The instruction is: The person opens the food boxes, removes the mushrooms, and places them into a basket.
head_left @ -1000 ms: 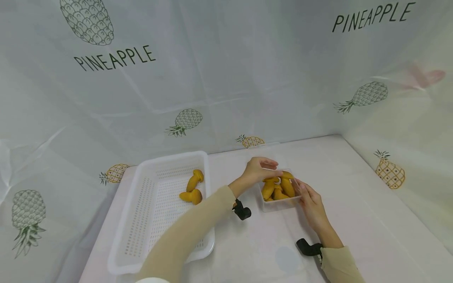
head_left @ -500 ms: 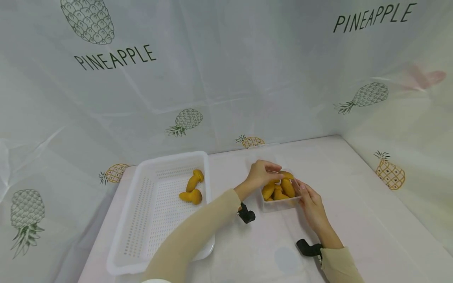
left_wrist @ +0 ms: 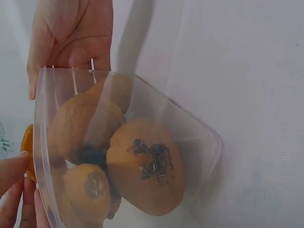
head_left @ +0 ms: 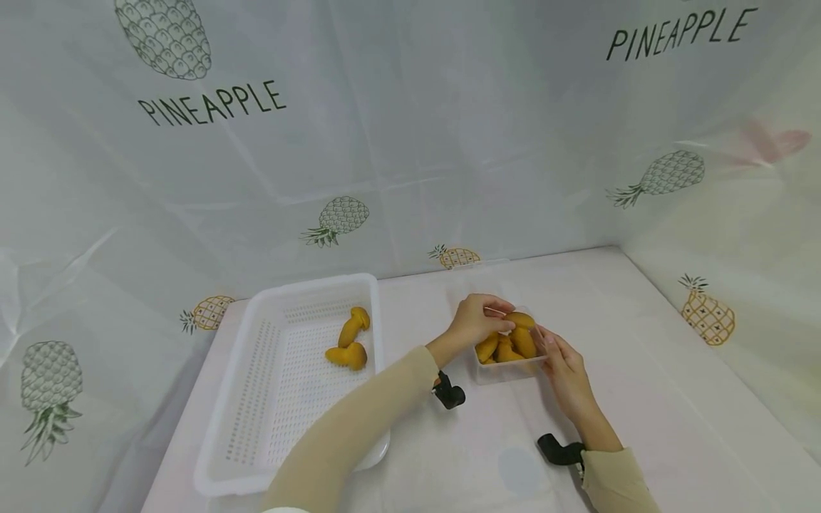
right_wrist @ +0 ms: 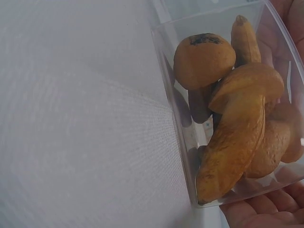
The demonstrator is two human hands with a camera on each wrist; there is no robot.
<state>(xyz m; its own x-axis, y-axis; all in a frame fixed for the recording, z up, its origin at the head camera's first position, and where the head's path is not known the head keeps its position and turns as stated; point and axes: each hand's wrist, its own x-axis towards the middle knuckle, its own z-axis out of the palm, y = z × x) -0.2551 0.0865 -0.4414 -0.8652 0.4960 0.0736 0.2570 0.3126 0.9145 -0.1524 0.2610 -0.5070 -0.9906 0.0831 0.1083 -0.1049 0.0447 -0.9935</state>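
A clear plastic box (head_left: 507,374) filled with several yellow-brown mushrooms (right_wrist: 232,137) stands on the table in the head view. My left hand (head_left: 477,318) reaches over its left side and pinches a mushroom (head_left: 521,320) at the top between thumb and fingers. In the left wrist view, a strip of that mushroom (left_wrist: 29,149) shows beyond the rim beside the fingertips. My right hand (head_left: 567,374) grips the box's right wall, thumb near the rim. Dark marks show on some mushrooms through the plastic. The left hand covers part of the box's contents.
To the left stands a white perforated basket (head_left: 256,377) holding two mushrooms, an upper one (head_left: 350,328) and a lower one (head_left: 348,355). A faint transparent lid (head_left: 487,278) lies behind the box. Pineapple-printed sheeting (head_left: 410,142) encloses the table's back and sides.
My left hand has shifted slightly right and toward me, farther over the box, and covers a left mushroom's cap. The mushroom at its fingertips has shifted slightly. My right hand has stayed put.
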